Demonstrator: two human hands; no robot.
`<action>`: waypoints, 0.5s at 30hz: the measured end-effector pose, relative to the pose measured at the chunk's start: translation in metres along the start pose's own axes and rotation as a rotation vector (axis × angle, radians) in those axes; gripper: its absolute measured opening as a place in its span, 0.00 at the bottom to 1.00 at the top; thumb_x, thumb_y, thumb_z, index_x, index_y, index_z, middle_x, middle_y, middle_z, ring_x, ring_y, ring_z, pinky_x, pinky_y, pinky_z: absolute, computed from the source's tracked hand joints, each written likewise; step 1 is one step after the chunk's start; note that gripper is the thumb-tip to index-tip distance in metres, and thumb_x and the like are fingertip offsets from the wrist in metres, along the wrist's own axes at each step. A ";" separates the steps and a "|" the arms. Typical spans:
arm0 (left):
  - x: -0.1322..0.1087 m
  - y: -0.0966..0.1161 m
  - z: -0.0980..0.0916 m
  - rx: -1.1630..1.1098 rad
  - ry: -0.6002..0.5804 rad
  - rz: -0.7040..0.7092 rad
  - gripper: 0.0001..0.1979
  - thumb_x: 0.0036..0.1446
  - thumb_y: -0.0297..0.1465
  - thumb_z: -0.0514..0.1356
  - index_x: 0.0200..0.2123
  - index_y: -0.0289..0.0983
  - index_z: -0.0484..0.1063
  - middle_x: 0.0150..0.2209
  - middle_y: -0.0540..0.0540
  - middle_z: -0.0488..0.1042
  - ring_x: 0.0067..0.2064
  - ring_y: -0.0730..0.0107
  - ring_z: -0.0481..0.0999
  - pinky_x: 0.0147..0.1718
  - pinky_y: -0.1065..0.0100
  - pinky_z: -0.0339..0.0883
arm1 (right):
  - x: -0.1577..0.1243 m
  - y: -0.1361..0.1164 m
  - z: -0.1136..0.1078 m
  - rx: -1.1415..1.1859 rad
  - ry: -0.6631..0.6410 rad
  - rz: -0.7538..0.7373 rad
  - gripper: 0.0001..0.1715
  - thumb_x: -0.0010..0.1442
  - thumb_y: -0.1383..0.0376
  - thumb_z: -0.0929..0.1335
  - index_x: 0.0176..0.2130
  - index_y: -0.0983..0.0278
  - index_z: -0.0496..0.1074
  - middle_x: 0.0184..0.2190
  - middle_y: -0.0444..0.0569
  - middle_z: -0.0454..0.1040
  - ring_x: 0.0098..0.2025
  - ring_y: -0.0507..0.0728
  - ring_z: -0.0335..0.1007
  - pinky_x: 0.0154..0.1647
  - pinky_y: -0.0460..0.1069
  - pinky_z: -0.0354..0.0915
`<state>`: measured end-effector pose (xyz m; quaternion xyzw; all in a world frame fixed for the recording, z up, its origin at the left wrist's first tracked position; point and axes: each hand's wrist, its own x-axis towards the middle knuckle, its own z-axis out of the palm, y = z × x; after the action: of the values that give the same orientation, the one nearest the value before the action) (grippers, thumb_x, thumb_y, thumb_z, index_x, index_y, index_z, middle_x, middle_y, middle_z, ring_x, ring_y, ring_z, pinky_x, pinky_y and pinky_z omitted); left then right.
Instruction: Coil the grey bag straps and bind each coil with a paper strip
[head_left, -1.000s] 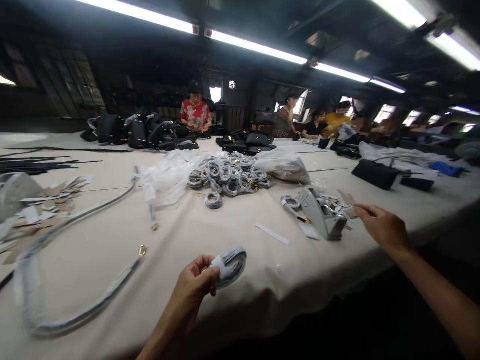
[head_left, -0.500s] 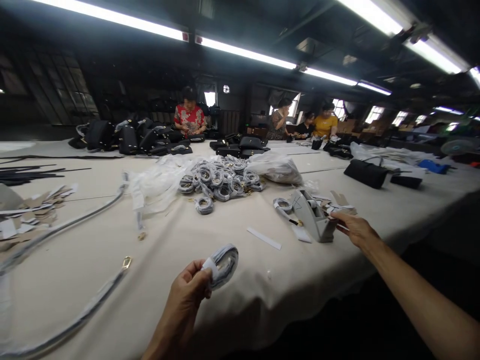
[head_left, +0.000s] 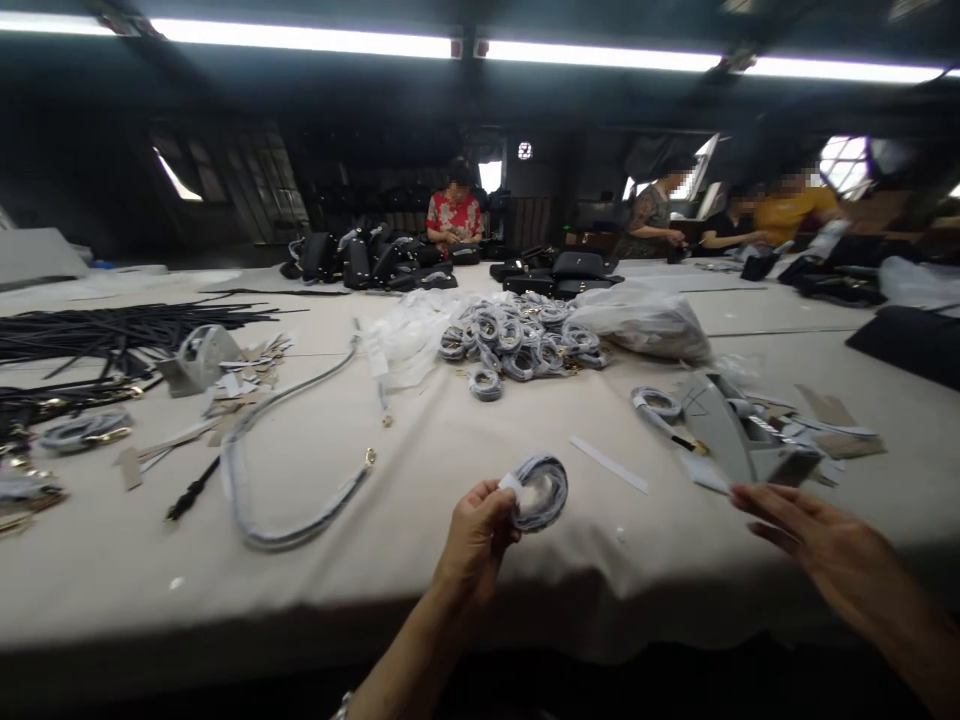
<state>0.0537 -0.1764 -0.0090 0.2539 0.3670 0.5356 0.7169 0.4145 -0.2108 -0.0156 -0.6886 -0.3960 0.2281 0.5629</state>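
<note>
Head view: live over the long worktop [head_left: 225, 590].
Left hand [head_left: 476, 535]: closed, gripping a coiled grey strap [head_left: 541, 492] just above the near edge.
Right hand [head_left: 817, 545]: open and flat, right near a grey tape dispenser [head_left: 739, 430].
Centre, farther out: a heap of coiled straps [head_left: 517, 345].

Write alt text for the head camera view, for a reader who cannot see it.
A left hand holds a coiled plastic-wrapped strap over a cloth-covered table, the open right hand beside a grey tape dispenser. More coils lie heaped beyond.
</note>
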 end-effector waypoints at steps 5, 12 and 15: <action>0.000 -0.013 0.002 0.116 0.026 0.172 0.16 0.42 0.35 0.70 0.30 0.34 0.69 0.23 0.52 0.70 0.23 0.77 0.65 0.22 0.74 0.59 | -0.101 -0.085 0.105 0.065 -0.668 -0.123 0.19 0.55 0.49 0.72 0.32 0.62 0.80 0.30 0.51 0.80 0.35 0.60 0.75 0.39 0.52 0.72; -0.014 -0.005 -0.007 0.153 0.026 0.242 0.15 0.45 0.36 0.69 0.31 0.35 0.68 0.22 0.51 0.72 0.24 0.73 0.69 0.23 0.72 0.60 | -0.121 -0.103 0.172 0.083 -0.677 -0.051 0.21 0.52 0.49 0.74 0.26 0.64 0.76 0.23 0.46 0.75 0.26 0.54 0.68 0.27 0.47 0.65; -0.017 -0.002 -0.011 0.142 0.050 0.230 0.16 0.46 0.36 0.69 0.31 0.35 0.68 0.22 0.52 0.70 0.24 0.74 0.68 0.24 0.73 0.60 | -0.113 -0.096 0.180 0.077 -0.737 -0.001 0.22 0.52 0.48 0.74 0.27 0.65 0.77 0.24 0.47 0.76 0.27 0.54 0.68 0.25 0.47 0.64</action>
<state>0.0431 -0.1939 -0.0132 0.3312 0.3900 0.5932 0.6215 0.1840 -0.1891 0.0140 -0.5384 -0.5637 0.4750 0.4083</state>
